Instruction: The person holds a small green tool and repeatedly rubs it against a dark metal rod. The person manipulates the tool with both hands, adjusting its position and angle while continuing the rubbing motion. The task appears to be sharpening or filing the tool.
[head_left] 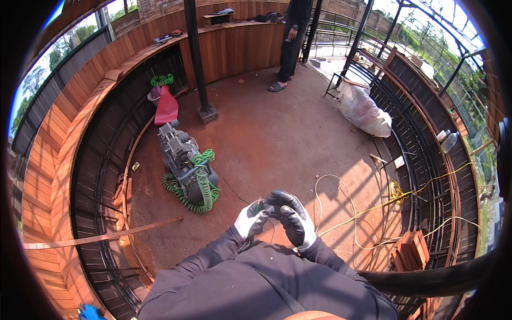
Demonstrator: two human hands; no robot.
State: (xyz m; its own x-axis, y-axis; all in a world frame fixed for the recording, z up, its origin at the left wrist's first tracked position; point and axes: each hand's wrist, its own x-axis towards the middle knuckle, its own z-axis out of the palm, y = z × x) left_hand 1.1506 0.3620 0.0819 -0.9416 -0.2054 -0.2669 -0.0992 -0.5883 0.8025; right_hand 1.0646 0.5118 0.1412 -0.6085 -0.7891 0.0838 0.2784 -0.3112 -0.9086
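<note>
My left hand (253,217) and my right hand (292,218) are in front of my chest, both in white gloves with dark grey coated palms and fingers. Their fingertips nearly meet. The left fingers are pinched around a thin, dark greenish thing, too small to name. The right fingers curl in toward the left hand, and whatever they hold is hidden. Ahead and to the left, on the reddish floor (256,144), stands an air compressor (186,160) with a coiled green air hose (200,186) draped over it.
Curved wooden benches (64,154) ring the floor. A black post (197,58) rises beyond the compressor. Another person (292,42) stands at the far side. Yellow cable (396,192), stacked wood pieces (410,250) and a plastic-wrapped bundle (365,109) are on the right. A wooden strip (106,236) juts in from the left.
</note>
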